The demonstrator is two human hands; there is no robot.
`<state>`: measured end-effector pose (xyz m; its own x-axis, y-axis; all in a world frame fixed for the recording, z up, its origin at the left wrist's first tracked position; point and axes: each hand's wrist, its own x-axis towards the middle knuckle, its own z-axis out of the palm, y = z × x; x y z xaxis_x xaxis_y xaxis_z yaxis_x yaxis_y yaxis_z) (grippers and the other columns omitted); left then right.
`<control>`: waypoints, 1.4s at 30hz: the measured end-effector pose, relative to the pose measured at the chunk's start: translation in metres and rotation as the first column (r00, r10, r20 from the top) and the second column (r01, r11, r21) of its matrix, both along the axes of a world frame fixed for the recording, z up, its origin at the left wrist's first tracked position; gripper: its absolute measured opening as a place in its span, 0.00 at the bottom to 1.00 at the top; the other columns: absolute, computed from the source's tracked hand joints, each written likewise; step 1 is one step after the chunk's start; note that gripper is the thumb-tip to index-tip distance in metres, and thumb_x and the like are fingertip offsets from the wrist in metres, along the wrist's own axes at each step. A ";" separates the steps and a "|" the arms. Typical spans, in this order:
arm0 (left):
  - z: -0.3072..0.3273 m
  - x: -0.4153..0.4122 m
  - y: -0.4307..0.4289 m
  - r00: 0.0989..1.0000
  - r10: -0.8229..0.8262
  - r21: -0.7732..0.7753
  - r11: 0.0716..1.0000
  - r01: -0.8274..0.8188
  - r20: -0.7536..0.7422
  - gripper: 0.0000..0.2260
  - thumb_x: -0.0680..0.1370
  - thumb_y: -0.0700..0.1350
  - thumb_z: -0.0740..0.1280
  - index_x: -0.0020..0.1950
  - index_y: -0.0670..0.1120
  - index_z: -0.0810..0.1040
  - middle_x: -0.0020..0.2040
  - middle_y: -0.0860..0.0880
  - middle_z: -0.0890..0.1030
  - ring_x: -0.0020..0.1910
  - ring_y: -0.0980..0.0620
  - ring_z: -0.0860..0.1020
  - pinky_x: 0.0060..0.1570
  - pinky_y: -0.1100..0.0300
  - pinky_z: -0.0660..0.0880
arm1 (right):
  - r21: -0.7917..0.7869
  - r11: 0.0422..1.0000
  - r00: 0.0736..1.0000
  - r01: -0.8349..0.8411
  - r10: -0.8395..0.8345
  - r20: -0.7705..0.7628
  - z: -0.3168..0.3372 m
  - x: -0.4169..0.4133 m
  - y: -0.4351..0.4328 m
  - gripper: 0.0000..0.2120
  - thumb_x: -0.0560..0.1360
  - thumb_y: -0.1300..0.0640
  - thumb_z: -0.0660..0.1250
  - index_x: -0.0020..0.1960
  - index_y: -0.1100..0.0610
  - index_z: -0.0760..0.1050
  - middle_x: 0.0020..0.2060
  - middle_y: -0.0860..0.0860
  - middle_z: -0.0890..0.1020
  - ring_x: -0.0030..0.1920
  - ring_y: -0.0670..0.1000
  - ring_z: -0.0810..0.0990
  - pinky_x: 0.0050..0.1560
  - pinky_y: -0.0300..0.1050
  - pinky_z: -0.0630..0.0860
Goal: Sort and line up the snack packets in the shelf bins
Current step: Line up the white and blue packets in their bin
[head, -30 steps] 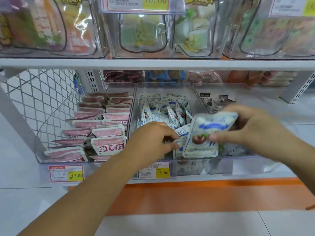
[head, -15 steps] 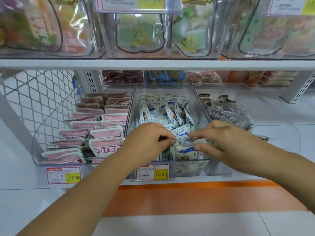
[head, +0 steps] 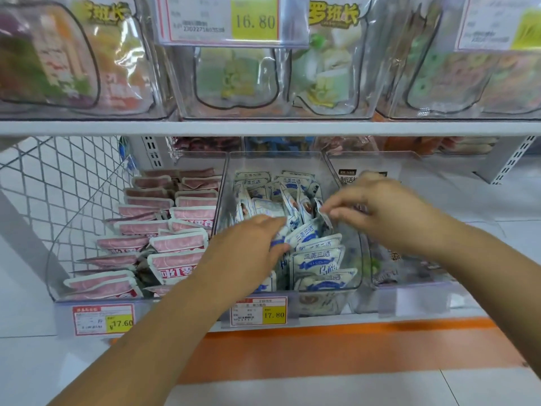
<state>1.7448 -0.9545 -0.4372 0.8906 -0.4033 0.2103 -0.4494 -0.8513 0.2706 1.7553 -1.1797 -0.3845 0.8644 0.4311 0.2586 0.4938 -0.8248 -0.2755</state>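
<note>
Both hands work inside the middle clear bin [head: 345,177] on the lower shelf, which holds the blue-and-white snack packets [head: 314,260]. The front packets stand roughly upright in a row; those further back lean at mixed angles and overlap. The left hand [head: 248,247] has its fingers curled against the left side of the stack, pressing on or pinching a packet edge (which of the two cannot be told, since the fingertips are partly hidden). The right hand [head: 377,209] pinches the top corner of a tilted packet between thumb and forefinger near the middle of the bin.

Handling judgement: the packets appear to be small, light, sealed film pouches. They are likely soft and flexible at the body, stiffer along the sealed seams, and somewhat slippery on the glossy face. The best hold is probably the top seam or a corner, gripped lightly; squeezing the body risks crushing the contents.

The bin to the left holds pink packets [head: 175,244] in fairly ordered rows. The bin to the right holds dark packets [head: 389,273], mostly hidden behind the right forearm.
</note>
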 end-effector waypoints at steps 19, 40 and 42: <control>0.011 0.006 0.011 0.986 0.044 -0.624 0.770 -0.137 -0.162 0.31 0.73 0.56 0.72 0.73 0.60 0.63 0.69 0.61 0.68 0.64 0.62 0.71 0.64 0.59 0.71 | 0.603 0.784 0.980 0.146 -0.032 -0.195 0.001 0.030 0.044 0.16 0.65 0.45 0.74 0.40 0.57 0.81 0.44 0.49 0.84 0.45 0.46 0.81 0.47 0.32 0.71; 0.029 -0.019 0.012 0.909 -0.116 -0.899 0.243 -0.364 -0.399 0.12 0.75 0.43 0.71 0.53 0.40 0.72 0.48 0.47 0.85 0.43 0.49 0.85 0.42 0.53 0.82 | 0.799 0.520 0.795 0.302 0.326 -0.512 -0.012 -0.020 0.048 0.25 0.66 0.56 0.77 0.61 0.55 0.73 0.49 0.54 0.85 0.47 0.54 0.85 0.47 0.49 0.81; 0.028 -0.019 0.021 0.887 -0.127 -0.855 0.355 -0.377 -0.444 0.13 0.74 0.45 0.72 0.53 0.42 0.73 0.50 0.48 0.84 0.43 0.50 0.85 0.45 0.52 0.82 | 0.803 0.493 0.802 0.334 0.299 -0.517 -0.017 -0.021 0.046 0.22 0.63 0.58 0.76 0.55 0.57 0.74 0.47 0.57 0.85 0.43 0.55 0.85 0.42 0.50 0.82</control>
